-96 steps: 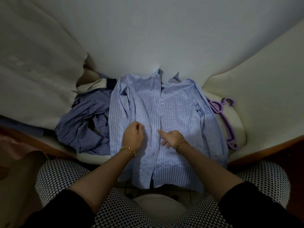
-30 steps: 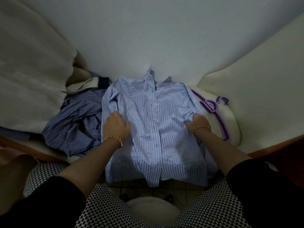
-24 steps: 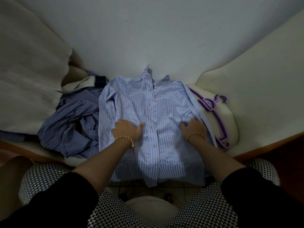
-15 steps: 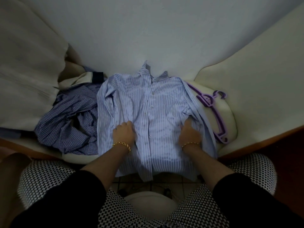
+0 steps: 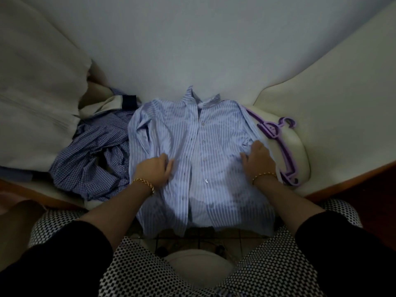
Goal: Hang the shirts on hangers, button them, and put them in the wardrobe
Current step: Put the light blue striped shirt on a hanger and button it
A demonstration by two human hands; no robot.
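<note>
A light blue striped shirt [image 5: 199, 146] lies front-up and buttoned on the cream sofa seat [image 5: 300, 151], its hem hanging over the front edge. My left hand [image 5: 154, 170] rests flat on the shirt's left front with the fingers spread. My right hand [image 5: 257, 159] lies flat on its right side near the sleeve. A purple hanger [image 5: 276, 136] lies on the seat just right of the shirt, partly under its sleeve. A crumpled blue checked shirt [image 5: 94, 155] sits to the left.
A cream and navy garment [image 5: 111, 103] lies behind the checked shirt. A large cushion [image 5: 36, 86] stands at the left and the sofa arm [image 5: 342, 99] at the right. My knees in dotted fabric [image 5: 141, 275] are below, over tiled floor.
Both hands have gone from the placket to the shirt's sides and now slide over the cloth, smoothing it. The shirt lies flatter and its front is closed.
</note>
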